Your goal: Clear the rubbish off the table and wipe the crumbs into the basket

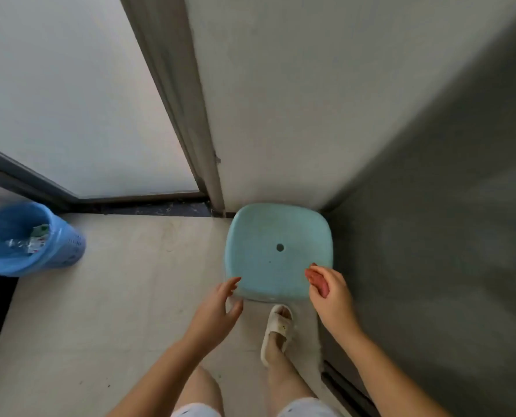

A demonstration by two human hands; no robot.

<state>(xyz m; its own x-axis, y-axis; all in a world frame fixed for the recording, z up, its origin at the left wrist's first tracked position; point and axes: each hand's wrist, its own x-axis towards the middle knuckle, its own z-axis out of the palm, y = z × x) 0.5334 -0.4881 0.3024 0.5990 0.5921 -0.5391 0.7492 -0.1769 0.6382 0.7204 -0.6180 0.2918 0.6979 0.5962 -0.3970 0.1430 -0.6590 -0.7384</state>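
A small light-blue table [268, 236] with a round hole in its top stands in the corner against the wall. My right hand [332, 291] is over the table's front right corner, shut on a pink cloth [318, 281]. At the front left corner my left hand [219, 308] is open, fingers spread, fingertips at the table's edge. A blue basket [55, 254] lined with a blue bag stands on the floor at the far left, with wrappers [37, 239] inside.
A grey wall runs close along the right side. A glass door with a dark frame [172, 115] stands behind the table to the left. My foot in a white slipper [277, 329] is just before the table. Pale floor lies between table and basket.
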